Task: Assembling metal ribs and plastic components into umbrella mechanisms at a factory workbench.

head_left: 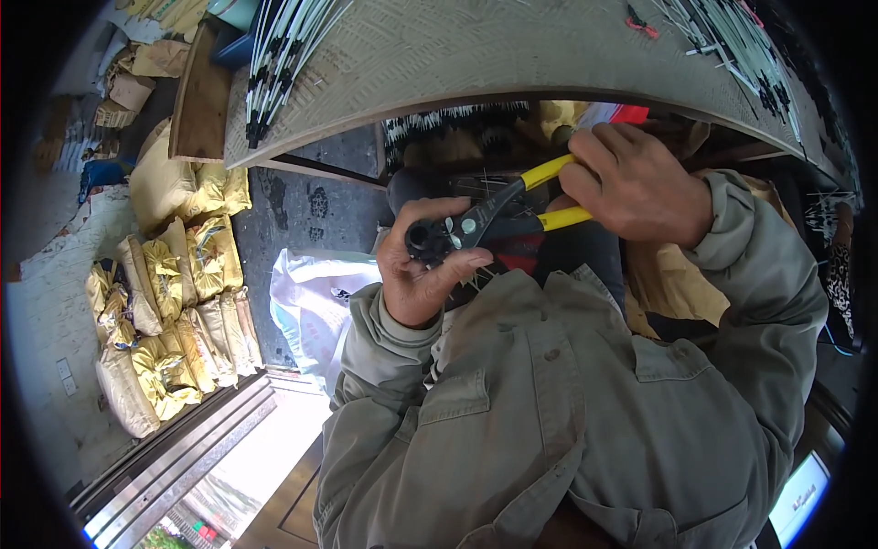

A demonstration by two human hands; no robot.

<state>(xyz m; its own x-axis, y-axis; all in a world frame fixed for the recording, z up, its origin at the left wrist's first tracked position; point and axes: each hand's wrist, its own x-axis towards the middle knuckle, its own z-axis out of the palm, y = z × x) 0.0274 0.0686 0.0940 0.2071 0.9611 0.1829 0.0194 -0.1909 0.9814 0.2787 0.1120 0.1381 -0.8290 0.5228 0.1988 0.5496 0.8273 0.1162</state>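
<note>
- Your right hand [631, 178] is wrapped around the yellow-handled pliers [530, 220], fingers curled over the upper handle; the two handles stand spread apart.
- Your left hand [412, 284] is curled closed about a black round piece [425, 240] with a hollow end, its thumb lying along the lower side near the pliers' head.
- The pliers' head reaches that piece, in front of your chest and just off the near edge of the table [457, 64]; whether the jaws grip it you can't tell from here.
- Any stamping on the dark metal is too small to read.
- On your left, the white sack [315, 302] carries dark print, creased and partly turned away.
- The yellow-and-tan sacks [174, 316] beyond it show no lettering clear enough to read.
- At lower right, a lit screen [802, 494] bears a small dark mark.
- White-and-black rods [283, 69] lie bunched at the table's left end.
</note>
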